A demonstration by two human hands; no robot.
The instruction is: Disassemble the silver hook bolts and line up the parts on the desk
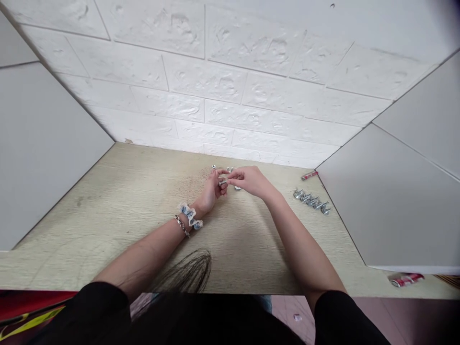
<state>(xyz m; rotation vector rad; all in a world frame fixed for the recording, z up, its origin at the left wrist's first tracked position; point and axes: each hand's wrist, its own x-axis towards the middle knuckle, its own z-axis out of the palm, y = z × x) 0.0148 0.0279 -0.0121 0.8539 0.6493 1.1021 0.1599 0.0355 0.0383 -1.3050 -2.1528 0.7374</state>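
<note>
A small silver bolt (pixel 223 182) lies between my two hands over the table. Its wider end rests among the curled fingers of my left hand (pixel 210 194), which is turned palm up with its wrist close to the tabletop. From the right, the thumb and forefinger of my right hand (pixel 249 181) pinch the bolt's other end. Just behind the fingers, a small metal nut (pixel 213 166) lies near the wall. More metal hardware (pixel 237 188) shows under my right hand, partly hidden by it.
Several silver bolts with fittings (pixel 312 200) lie in a slanting row on the right of the wooden table (pixel 143 191). A red battery-like cylinder (pixel 309 175) lies by the right panel (pixel 388 206); another red cylinder (pixel 407 280) is near the front edge. A white brick-pattern wall (pixel 223 86) closes the back.
</note>
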